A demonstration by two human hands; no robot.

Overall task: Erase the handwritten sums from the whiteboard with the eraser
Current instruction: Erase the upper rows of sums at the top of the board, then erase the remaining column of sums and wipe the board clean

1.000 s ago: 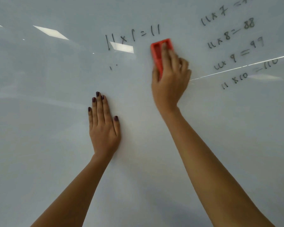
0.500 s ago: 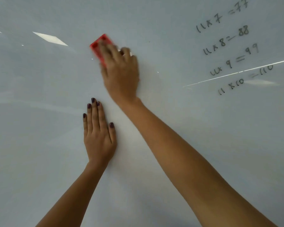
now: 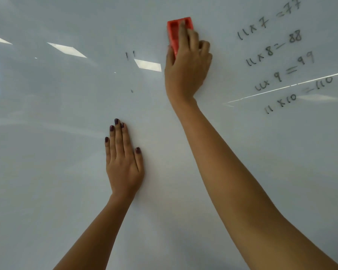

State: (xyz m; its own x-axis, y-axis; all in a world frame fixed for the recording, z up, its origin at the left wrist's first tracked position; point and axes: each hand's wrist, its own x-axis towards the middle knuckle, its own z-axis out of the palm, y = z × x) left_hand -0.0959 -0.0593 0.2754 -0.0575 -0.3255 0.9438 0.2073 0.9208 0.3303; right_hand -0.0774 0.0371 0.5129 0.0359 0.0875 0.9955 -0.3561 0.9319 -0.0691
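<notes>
A whiteboard [image 3: 47,172] fills the view. My right hand [image 3: 187,69] grips a red eraser [image 3: 174,34] and presses it flat to the board near the top centre. Left of the eraser only a faint stub of black strokes [image 3: 130,54] and a tiny speck [image 3: 132,91] are left. Several black handwritten sums [image 3: 277,55], from 11x7=77 down to 11x10=110, stand in a column at the upper right. My left hand [image 3: 124,162] lies flat on the board with its fingers together, below and left of the eraser, holding nothing.
Bright reflections of ceiling lights [image 3: 66,49] lie on the glossy board at upper left and centre. A thin bright reflected line [image 3: 287,87] crosses the lower sums at the right.
My right hand swept the eraser left across the 11x1=11 line, then back right and up. That sum is gone except for a stub of strokes. My left hand stayed flat.
</notes>
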